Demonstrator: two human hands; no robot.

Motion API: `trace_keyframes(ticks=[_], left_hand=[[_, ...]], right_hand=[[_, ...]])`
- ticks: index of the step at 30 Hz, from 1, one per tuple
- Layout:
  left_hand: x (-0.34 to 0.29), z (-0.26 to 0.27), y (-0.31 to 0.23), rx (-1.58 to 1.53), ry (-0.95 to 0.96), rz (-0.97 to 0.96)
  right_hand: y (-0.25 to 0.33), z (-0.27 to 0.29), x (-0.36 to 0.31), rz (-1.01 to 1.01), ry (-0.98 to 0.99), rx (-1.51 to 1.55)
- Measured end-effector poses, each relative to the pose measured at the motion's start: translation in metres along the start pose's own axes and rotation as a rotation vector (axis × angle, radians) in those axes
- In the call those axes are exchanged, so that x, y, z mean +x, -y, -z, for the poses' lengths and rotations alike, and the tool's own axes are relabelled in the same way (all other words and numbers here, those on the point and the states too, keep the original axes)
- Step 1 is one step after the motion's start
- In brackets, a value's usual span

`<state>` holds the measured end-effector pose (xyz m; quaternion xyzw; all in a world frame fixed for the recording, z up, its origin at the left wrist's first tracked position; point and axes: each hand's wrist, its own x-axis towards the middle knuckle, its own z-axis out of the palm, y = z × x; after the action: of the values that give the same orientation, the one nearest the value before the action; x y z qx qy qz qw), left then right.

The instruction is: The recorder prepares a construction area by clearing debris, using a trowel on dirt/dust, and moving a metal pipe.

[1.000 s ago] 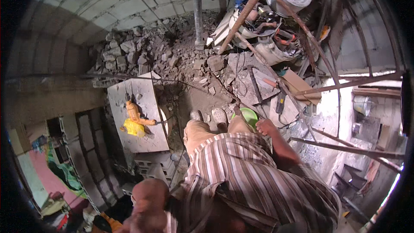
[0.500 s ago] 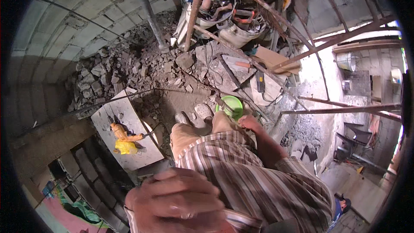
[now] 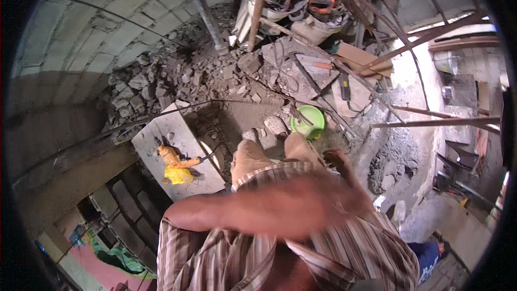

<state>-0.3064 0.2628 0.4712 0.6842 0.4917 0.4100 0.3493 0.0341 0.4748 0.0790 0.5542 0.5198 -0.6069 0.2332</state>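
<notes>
My left forearm lies across my striped shirt, and my left hand reaches the right forearm. Motion smears its fingers, so whether it is open or closed cannot be made out. Beside my right knee, my right hand hangs in shadow, also blurred. Just beyond it on the ground stands a bright green basin, with a dark hammer-like tool over its rim. To the left, an orange-yellow power tool with a yellow wrapping rests on a pale board.
Broken rubble is heaped along the block wall. A metal post and rusty bars cross the space ahead. Tool-filled buckets stand beyond a pickaxe. At lower right is another person in dark blue.
My left hand has swung from the lower left across my chest to the right. The right hand has shifted slightly away from the knee. The surroundings sit further right in view.
</notes>
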Motion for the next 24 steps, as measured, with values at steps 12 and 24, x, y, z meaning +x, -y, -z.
trace_keyframes(ticks=[12, 24], left_hand=[[-0.542, -0.282, 0.28, -0.02, -0.219, 1.13], [-0.536, -0.278, 0.226, -0.264, -0.699, 1.193]], right_hand=[[-0.013, -0.07, -0.048, -0.089, -0.021, 0.047], [0.058, -0.084, -0.023, 0.307, 0.022, -0.226]])
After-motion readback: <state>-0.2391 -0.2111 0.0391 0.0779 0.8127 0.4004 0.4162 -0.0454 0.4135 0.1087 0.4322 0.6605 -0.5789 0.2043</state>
